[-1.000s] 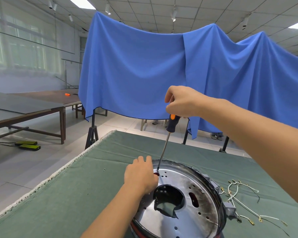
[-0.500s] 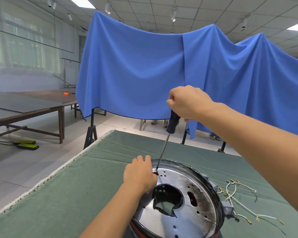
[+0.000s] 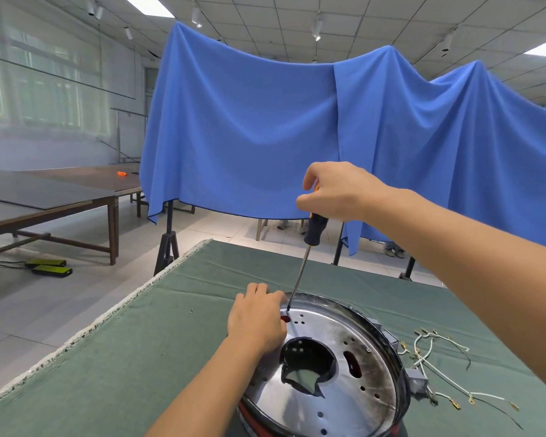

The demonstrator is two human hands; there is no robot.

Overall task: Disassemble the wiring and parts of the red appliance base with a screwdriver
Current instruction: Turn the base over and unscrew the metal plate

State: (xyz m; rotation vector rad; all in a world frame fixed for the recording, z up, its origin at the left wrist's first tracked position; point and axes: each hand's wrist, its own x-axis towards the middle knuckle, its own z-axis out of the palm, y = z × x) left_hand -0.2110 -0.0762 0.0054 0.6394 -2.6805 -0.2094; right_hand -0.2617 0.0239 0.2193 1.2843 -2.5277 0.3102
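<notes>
A: Where's the appliance base (image 3: 344, 367)?
B: On the green table (image 3: 139, 357), left hand (image 3: 257, 323) resting flat on its rim.
A: Anything changed?
B: Barely — right hand (image 3: 334, 192) stays clenched round the screwdriver (image 3: 308, 250), tip still on that far-edge screw — presumably unscrewing.

A blue cloth (image 3: 249, 127) hangs behind wooden tables (image 3: 60, 197) on a pale tiled floor (image 3: 44, 304).

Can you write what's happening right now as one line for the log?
right hand: grips screwdriver | tip: on metal plate near rim | left hand: rests on plate edge | loose wires: on green cloth
</notes>
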